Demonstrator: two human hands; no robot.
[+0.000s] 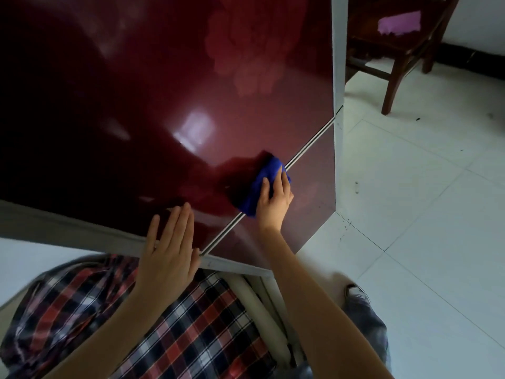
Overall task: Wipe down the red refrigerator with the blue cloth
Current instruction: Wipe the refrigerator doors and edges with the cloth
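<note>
1. Left hand (169, 242): laid flat on the red refrigerator (164, 91), low on the upper door near its left edge. Grip released, fingers straight and together, holding nothing. It appears to brace the body.

2. Door seam (273, 179): a silver strip running diagonally between the upper and lower door panels.

3. Blue cloth (258, 187): bunched, lying on the seam and touching both panels, to the right of the left hand.

4. Right hand (274, 203): pressed onto the cloth, fingers laid over it rather than clenched round it. The grip is released in form, and the cloth is held to the door by pressure.

5. Wooden chair (396, 50): stands on the white tiled floor (423, 187), well apart to the right, with a purple cloth (399, 23) on its seat.

Progress (judgement): wiping is under way at the seam. The glossy door shows reflections only, so wiped and unwiped areas cannot be told apart. The lower panel and the grey side wall (338, 50) probably remain.

Markings: no brand, label or writing can be read. A faint floral pattern (246, 50) shows on the upper door.
</note>
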